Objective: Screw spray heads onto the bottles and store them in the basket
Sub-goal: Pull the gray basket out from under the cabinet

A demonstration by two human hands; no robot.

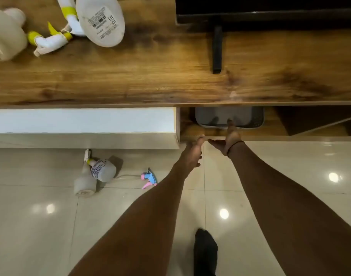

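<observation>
Head view, looked down over wooden worktop [150, 76] and tiled floor [51, 226]. Both arms stretched forward toward open shelf under worktop. Left hand [192, 154] at shelf front edge, fingers [200, 139] straight and loose, held nothing. Right hand [227, 139] palm up, fingers [230, 123] extended into shelf, tips touching or just over front rim of grey basket [229, 117]; actual contact could not be told. Nothing gripped by either hand. Basket sat inside shelf, mostly hidden under worktop edge.

Two capless-looking translucent bottles [95, 174] lay on floor, left of left hand, well apart from fingers; one had a white and yellow spray head [88, 156] at its neck, screwed or not could not be told. Pink and blue spray head [149, 178] loose on floor, near left forearm, not touched.

On worktop far left: another bottle [101, 18] lying on side, white and yellow spray heads [51, 40] beside it, one more pale bottle [5, 34] at frame edge. Black screen [270, 8] with stand on worktop right. White drawer front [83, 120] left of shelf. Dark foot [205, 253] at bottom.
</observation>
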